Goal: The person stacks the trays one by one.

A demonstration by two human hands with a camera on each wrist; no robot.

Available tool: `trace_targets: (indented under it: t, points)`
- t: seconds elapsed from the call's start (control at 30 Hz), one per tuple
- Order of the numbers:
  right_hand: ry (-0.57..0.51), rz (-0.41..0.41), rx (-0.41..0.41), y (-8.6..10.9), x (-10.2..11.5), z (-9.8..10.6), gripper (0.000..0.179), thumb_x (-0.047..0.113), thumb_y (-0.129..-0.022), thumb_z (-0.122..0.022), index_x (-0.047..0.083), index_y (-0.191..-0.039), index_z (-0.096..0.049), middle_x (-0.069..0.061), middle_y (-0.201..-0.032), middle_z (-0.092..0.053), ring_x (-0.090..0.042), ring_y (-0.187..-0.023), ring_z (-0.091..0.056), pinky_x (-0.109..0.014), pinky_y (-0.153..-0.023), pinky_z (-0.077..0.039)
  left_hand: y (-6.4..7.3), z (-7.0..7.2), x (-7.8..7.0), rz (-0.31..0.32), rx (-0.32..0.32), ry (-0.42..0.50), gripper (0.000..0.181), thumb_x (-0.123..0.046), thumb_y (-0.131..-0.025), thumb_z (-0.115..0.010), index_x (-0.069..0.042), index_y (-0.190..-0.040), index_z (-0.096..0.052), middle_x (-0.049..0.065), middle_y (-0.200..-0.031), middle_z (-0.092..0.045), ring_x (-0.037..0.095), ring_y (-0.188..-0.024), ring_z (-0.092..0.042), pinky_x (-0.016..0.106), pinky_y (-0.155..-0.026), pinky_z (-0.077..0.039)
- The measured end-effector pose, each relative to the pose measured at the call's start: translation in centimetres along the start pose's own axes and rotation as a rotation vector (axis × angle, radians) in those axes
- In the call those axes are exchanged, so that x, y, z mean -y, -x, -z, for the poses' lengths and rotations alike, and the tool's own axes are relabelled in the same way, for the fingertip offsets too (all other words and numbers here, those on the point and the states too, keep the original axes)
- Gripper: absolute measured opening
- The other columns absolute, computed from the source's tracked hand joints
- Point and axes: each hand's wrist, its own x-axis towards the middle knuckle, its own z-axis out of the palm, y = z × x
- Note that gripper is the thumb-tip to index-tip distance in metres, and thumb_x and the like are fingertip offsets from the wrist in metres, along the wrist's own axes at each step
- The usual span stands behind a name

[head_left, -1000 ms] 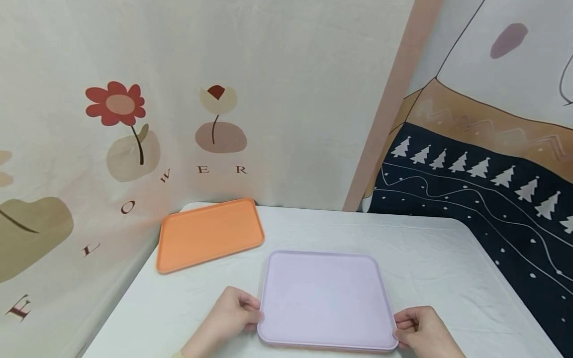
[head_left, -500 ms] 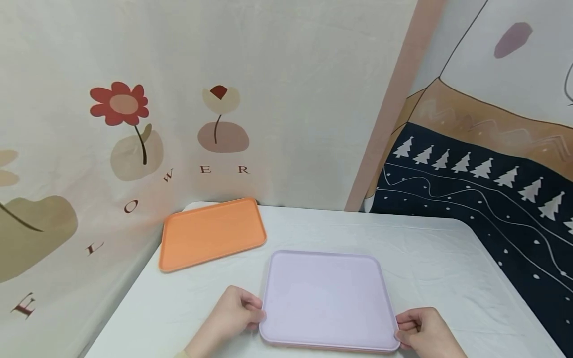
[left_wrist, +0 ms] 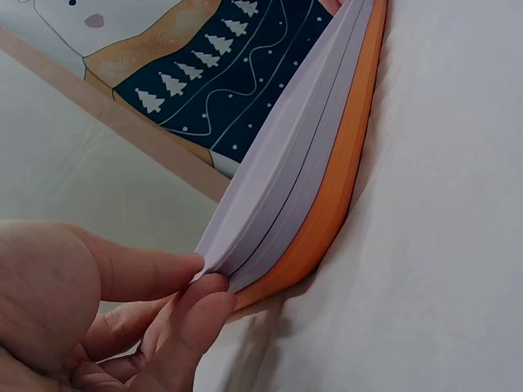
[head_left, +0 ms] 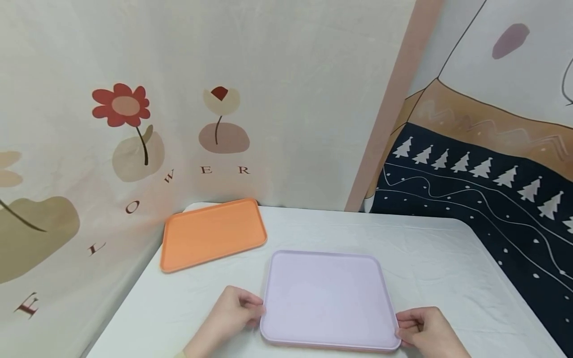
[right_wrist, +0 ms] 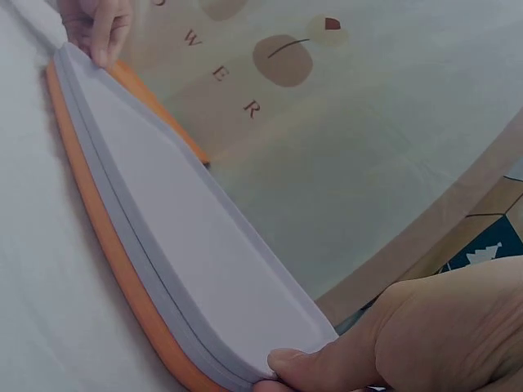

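Pinching fingers (left_wrist: 151, 276) hold a smooth, round-cornered lilac tray (head_left: 329, 301).

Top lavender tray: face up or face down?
Face up: the right wrist view shows the top lavender tray with edges raised around its inner surface.

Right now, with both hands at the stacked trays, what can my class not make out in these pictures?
Lower orange tray: its inside is hidden in every view by the purple trays above.
Separate orange tray: mostly hidden in the right wrist view, behind the purple trays.
Right hand: nearly all cut off by the left wrist view's top edge.
Left hand: partly cut off by the right wrist view's top edge.
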Motion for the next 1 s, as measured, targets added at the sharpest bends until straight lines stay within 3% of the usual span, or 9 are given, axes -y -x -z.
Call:
trace_targets:
  t: [0.23, 0.4, 0.5, 0.67, 1.0]
  points:
    - [0.048, 0.045, -0.009, -0.5, 0.6, 1.3, 0.036, -0.001, -0.083, -0.084, -0.011, -0.116, -0.072, -0.004, -0.092, -0.075, -0.020, -0.085, -0.070, -0.028, -0.072, -0.059, -0.4, 1.0, -0.3, -0.020, -0.061, -0.024, 0.016, -0.005, -0.086, -0.082, 0.006, -0.097, -0.078, 0.008, -0.078, -0.076, 0.020, -0.070, -0.073, 0.030, -0.061, -0.062]
    - [-0.025, 0.082, 0.006, -0.6, 1.2, 2.4, 0.046, 0.007, -0.087, -0.085, -0.012, -0.125, -0.068, -0.009, -0.102, -0.076, -0.019, -0.091, -0.072, -0.026, -0.076, -0.061, -0.9, 2.5, -0.9, 0.012, -0.133, -0.024, 0.021, -0.005, -0.091, -0.080, 0.009, -0.106, -0.075, 0.011, -0.089, -0.077, 0.024, -0.081, -0.075, 0.033, -0.068, -0.064]
    - [-0.109, 0.120, -0.003, -0.7, 1.7, 2.9, 0.050, 0.009, -0.092, -0.082, -0.015, -0.131, -0.063, -0.015, -0.110, -0.076, -0.019, -0.094, -0.074, -0.029, -0.079, -0.062, -1.3, 3.8, -1.3, 0.037, -0.167, -0.007, 0.024, -0.006, -0.093, -0.079, 0.010, -0.110, -0.074, 0.013, -0.096, -0.077, 0.027, -0.088, -0.076, 0.035, -0.072, -0.065]
    - [-0.179, 0.151, -0.025, -1.2, 2.9, 3.2, 0.057, 0.013, -0.097, -0.079, -0.017, -0.138, -0.056, -0.019, -0.117, -0.073, -0.018, -0.098, -0.075, -0.030, -0.083, -0.062, -1.6, 6.4, -1.9, 0.026, -0.189, 0.013, 0.028, -0.007, -0.094, -0.079, 0.013, -0.113, -0.072, 0.017, -0.103, -0.077, 0.029, -0.094, -0.076, 0.037, -0.076, -0.065]
    - [-0.136, 0.230, -0.024, -2.7, 7.0, 3.0, 0.058, 0.022, -0.099, -0.078, -0.014, -0.139, -0.058, -0.024, -0.128, -0.070, -0.024, -0.106, -0.075, -0.029, -0.087, -0.062, -2.4, 11.6, -1.8, -0.003, -0.242, -0.025, 0.041, -0.010, -0.100, -0.073, 0.018, -0.128, -0.063, 0.025, -0.117, -0.073, 0.033, -0.105, -0.074, 0.036, -0.081, -0.064]
